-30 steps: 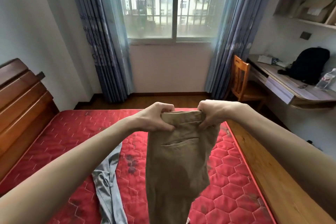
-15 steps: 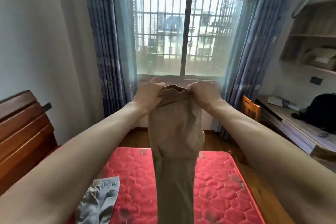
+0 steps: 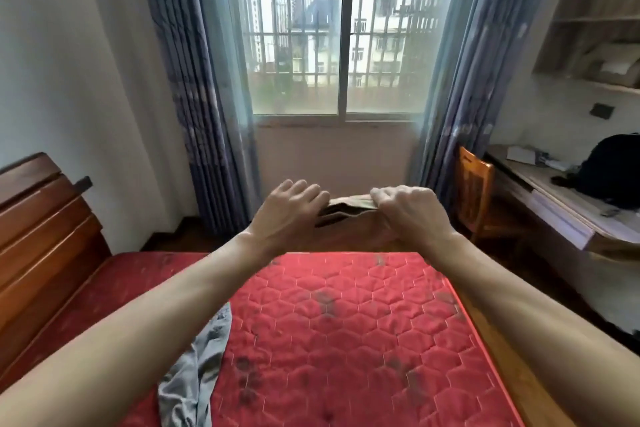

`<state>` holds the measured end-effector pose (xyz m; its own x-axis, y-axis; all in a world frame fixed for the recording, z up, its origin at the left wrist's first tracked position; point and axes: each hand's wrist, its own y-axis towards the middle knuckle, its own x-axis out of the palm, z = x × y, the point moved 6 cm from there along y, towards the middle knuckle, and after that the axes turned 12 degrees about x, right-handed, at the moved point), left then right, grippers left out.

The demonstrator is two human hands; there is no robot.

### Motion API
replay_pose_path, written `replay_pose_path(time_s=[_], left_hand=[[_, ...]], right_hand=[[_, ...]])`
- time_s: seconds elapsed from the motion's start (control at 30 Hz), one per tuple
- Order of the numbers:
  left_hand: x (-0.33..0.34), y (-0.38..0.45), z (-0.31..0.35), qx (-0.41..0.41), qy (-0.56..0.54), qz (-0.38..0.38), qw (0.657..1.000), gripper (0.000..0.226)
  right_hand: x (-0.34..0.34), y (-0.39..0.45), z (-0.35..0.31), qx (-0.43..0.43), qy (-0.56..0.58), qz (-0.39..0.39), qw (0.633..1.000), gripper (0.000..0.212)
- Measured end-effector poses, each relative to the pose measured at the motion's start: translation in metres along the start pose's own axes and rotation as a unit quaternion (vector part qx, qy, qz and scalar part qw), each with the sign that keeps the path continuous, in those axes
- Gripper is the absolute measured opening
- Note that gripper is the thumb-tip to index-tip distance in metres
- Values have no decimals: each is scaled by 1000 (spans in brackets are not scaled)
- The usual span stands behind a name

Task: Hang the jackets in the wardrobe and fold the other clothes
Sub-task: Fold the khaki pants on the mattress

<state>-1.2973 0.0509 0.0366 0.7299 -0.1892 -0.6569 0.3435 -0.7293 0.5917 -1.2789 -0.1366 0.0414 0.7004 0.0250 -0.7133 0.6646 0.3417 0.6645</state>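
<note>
Khaki trousers (image 3: 349, 210) hang out beyond the far edge of the red mattress (image 3: 346, 322), stretched by the waistband between two raised hands. Her right hand (image 3: 410, 210) pinches the band firmly; the left hand (image 3: 289, 210) has fingers extended over the cloth, its hold unclear. Nothing looks folded yet, I reckon: a grey garment (image 3: 199, 367) lies crumpled on the mattress, and no jackets show.

A bed with a red quilted mattress (image 3: 346, 340) and wooden headboard (image 3: 41, 236) at left. A grey garment (image 3: 197, 367) lies crumpled on its near left part.
</note>
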Motion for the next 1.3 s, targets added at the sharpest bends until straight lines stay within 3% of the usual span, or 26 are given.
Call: replay_pose_path(time_s=[0.03,0.1,0.23,0.3,0.4,0.5,0.6,0.67,0.73,0.8,0.87,0.9,0.93,1.03,1.1,1.2,1.3], left_hand=[[19,-19,25,8,-13,-27,1000,7],[59,-65,78,5,-58,-83,995,19],[134,-175,204,-12,-173,-190,966,17],[163,-229,267,-17,-214,-245,945,17],[206,-315,365,-25,-272,-342,899,40],[219,-373,441,-10,-312,-413,856,41],[230,-413,495,12,-362,-453,815,42],[234,-433,523,22,-396,-472,787,30],[233,-451,547,-2,-459,-505,731,18],[237,-466,566,-21,-496,-537,682,33],[242,-477,576,-28,-501,-524,688,39],[246,-484,580,-34,-497,-517,696,39],[252,-490,581,-46,-489,-504,710,40],[277,-503,586,-79,-451,-437,775,40],[296,-504,587,-137,-433,-400,796,43],[326,-500,596,-200,-384,-386,815,55],[358,-494,612,-242,-358,-374,821,59]], right_hand=[[20,-32,-5,-3,5,-17,1000,10],[65,-103,-17,1,2,-69,998,28],[146,-259,-59,8,42,-205,978,40],[178,-331,-81,12,60,-283,957,46],[226,-448,-115,7,85,-386,919,55],[248,-546,-139,18,109,-479,871,56],[254,-613,-160,-17,112,-531,839,52],[257,-656,-171,-21,126,-560,818,52],[254,-686,-178,-52,103,-585,803,46],[251,-712,-182,-83,113,-644,752,29],[258,-748,-183,-67,109,-709,694,49],[260,-758,-183,-51,109,-717,686,58],[263,-764,-183,-22,113,-713,691,60],[286,-771,-187,30,149,-589,794,39],[303,-762,-191,82,176,-511,837,31],[346,-750,-205,115,179,-454,865,48],[390,-749,-214,156,164,-440,869,56]])
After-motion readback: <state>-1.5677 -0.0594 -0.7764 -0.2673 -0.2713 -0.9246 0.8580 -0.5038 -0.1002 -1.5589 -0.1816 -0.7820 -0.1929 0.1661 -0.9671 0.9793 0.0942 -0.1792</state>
